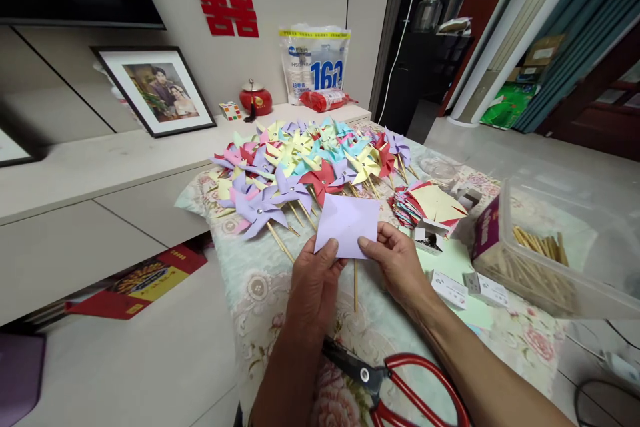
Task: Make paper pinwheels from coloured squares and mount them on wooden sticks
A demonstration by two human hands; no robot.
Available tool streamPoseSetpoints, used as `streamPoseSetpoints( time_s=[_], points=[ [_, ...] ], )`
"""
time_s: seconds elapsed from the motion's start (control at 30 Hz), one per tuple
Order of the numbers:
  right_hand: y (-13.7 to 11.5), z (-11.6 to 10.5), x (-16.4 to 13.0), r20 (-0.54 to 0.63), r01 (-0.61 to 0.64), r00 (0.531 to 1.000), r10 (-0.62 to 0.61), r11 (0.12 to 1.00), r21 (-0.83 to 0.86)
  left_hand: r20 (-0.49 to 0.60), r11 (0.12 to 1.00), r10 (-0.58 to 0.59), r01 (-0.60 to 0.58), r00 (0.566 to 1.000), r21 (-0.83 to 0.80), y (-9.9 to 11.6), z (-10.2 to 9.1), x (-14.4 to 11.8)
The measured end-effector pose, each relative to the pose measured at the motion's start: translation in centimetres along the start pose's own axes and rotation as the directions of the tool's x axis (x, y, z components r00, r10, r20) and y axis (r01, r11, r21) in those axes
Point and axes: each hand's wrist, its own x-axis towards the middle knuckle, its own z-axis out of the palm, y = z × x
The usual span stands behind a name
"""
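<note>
Both hands hold a square of light purple paper (349,217) over the table, my left hand (317,273) at its lower left corner and my right hand (395,260) at its right edge. The thumbs lie on top and the other fingers are mostly hidden beneath. A wooden stick (356,287) shows below the paper; whether it touches the paper I cannot tell. Red-handled scissors (373,373) lie on the tablecloth between my forearms. Beyond the paper lie many finished paper pinwheels (290,190) on sticks, in purple, yellow, red, pink and blue.
To the right are a stack of cut paper squares (440,203), a small open box (429,240) with dark bits, several small white boxes (449,288) and a clear plastic bin (597,293) of wooden sticks. A white cabinet (165,160) with a framed photo (203,127) borders the table's far left.
</note>
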Motion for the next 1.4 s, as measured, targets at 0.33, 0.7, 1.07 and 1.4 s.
streamPoseSetpoints(
  time_s=[0.33, 0.7, 1.07, 1.4],
  points=[
    [0.0, 0.9, -1.2, 0.172, -0.072, 0.981, 0.093, 0.989, -0.126, -0.224, 0.991, 0.126, -0.111, 0.966, 0.08, -1.1, 1.1, -0.2],
    [-1.7, -0.4, -1.5, 0.355, 0.614, 0.782, -0.512, 0.534, -0.581, -0.316, 0.969, 0.158, -0.085, 0.935, 0.234, -0.3, 0.7, 0.0],
    [-0.7, -0.8, -0.9, 0.637, 0.734, 0.679, -0.365, 0.352, -0.581, -0.224, 0.99, 0.098, -0.071, 0.97, 0.125, -0.3, 0.4, 0.1],
    [-1.6, -0.7, -1.1, 0.668, 0.731, 0.679, -0.306, 0.372, -0.572, -0.179, 0.99, 0.033, -0.007, 0.983, 0.142, -0.4, 0.7, -0.1]
  ],
)
